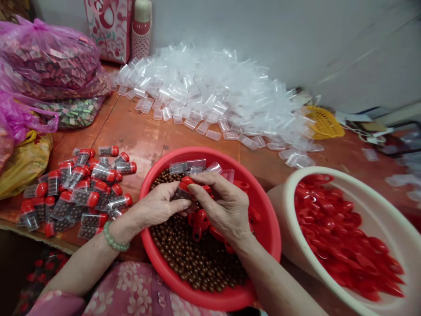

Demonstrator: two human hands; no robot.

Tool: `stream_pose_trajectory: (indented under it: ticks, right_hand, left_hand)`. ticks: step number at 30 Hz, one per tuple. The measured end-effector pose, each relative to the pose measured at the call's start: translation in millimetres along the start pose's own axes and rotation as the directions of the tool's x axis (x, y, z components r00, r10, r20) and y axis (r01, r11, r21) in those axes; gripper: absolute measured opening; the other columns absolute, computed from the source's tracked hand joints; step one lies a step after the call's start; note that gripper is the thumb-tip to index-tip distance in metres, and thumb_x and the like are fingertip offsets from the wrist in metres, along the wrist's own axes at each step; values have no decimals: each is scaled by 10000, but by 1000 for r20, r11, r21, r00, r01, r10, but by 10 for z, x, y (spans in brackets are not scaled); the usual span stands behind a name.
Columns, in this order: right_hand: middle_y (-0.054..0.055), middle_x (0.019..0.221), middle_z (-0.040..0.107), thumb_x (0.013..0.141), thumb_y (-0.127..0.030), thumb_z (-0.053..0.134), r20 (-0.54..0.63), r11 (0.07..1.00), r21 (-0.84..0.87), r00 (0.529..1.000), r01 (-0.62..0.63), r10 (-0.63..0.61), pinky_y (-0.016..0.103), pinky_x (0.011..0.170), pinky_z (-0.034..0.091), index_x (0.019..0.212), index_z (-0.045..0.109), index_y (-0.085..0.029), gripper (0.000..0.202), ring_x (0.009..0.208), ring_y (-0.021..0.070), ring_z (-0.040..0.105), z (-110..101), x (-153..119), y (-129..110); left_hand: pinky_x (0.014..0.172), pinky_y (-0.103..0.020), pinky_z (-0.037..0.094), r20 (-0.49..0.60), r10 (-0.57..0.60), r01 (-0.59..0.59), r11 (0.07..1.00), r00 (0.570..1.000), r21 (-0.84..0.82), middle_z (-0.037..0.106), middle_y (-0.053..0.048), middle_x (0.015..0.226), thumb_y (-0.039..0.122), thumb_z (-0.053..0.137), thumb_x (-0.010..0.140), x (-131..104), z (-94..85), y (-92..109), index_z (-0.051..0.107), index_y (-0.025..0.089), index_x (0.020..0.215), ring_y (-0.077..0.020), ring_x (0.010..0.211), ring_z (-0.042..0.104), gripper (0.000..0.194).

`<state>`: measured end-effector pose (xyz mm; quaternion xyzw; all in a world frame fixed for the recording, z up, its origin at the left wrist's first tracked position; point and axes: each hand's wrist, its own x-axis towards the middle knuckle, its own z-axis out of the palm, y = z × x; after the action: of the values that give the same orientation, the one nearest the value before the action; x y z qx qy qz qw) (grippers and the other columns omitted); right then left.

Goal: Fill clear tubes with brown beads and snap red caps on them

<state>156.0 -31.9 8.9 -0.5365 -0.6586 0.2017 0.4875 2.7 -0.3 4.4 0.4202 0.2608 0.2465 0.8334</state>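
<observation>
While both forearms reach forward from the bottom edge of the head view, the hands meet over the red basin (276, 239). The left hand (157, 205) enters from the left, wrist nearly straight, a green bead bracelet (115, 239) on the forearm beside the wrist. Its thumb and index finger pinch the body of a red-capped tube (186, 182); the remaining fingers are mostly concealed, and their position cannot be told. The right hand (230, 202) enters from the lower right, back of the hand uppermost, fingers bent toward the left. Its thumb and index finger close on the red cap.

The red-capped tube is located above the basin, between the two hands. Its cap is glossy, rounded and directed up and to the right; its body is largely covered by the fingers, so its contents cannot be confirmed.

Below the hands, the basin contains brown beads (187, 250), red plastic parts (199, 223) and, at the far side, clear tubes (194, 166). Finished-looking capped tubes (101, 172) filled with dark beads lie piled on the table (144, 136) to the left. A cream tub (287, 206) of red pieces (338, 237) stands to the right.
</observation>
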Motion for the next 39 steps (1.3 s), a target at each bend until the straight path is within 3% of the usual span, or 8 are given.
stream_pose_trajectory:
  ticks: [5,12,17,21,23,29,34,39]
  right_hand:
    - [4,803,706,854,-184,640,111,998,-43,993,41,-36,273,680,539,892,665,-214,55,719,136,656,-56,31,43]
    - [4,818,682,847,-168,653,268,992,-57,959,109,-90,267,693,535,896,626,-215,74,749,143,648,-150,58,17]
    - [17,820,692,880,-220,625,219,970,-156,964,188,-152,280,674,549,977,605,-221,99,728,159,662,-81,-11,9]
    - [122,986,678,787,-542,683,293,905,-289,929,313,-228,396,756,571,1183,516,-172,566,896,261,669,-50,-61,38]
    - [157,1032,659,760,-595,680,342,866,-338,905,369,-252,434,779,567,1243,465,-150,691,941,293,656,-35,-72,46]
    - [157,972,656,810,-339,605,337,733,-463,864,498,-374,426,715,538,1265,410,-116,543,835,278,640,55,-69,30]
    - [131,888,669,775,-360,590,312,645,-508,820,570,-479,400,687,508,1290,391,-118,602,760,261,640,109,-58,57]
    - [135,945,672,809,-374,577,328,635,-535,830,557,-452,401,720,508,1339,362,-133,620,800,261,647,121,-68,52]
  left_hand:
    - [633,-244,387,-21,15,-12,993,1000,119,521,25,720,217,590,788,0,-22,-71,546,139,896,-93,645,470,140]
    - [727,-254,403,-16,60,-51,948,998,314,552,8,852,112,529,817,-14,-52,-116,592,143,1005,-105,754,482,201]
    - [651,-243,388,-29,-4,9,984,1000,180,520,30,736,147,552,810,-19,-42,-77,595,135,929,-96,652,457,127]
    - [720,-253,413,-63,23,-19,998,998,58,569,10,769,194,604,786,-21,-43,-57,589,136,846,-107,700,502,85]
    - [706,-259,418,-61,-3,4,1000,998,18,565,9,743,212,609,782,-13,-51,-64,579,136,826,-109,676,503,93]
    - [860,-303,429,-57,46,-45,999,997,6,632,-26,866,238,688,741,19,-64,-109,649,125,917,-154,852,554,213]
    - [851,-312,445,-51,47,-49,998,998,-28,666,-43,869,357,779,687,6,-68,-114,676,114,923,-170,867,561,354]
    - [862,-301,443,-41,44,-50,990,998,-135,685,-63,938,393,808,670,-10,-74,-99,693,111,964,-164,880,587,423]
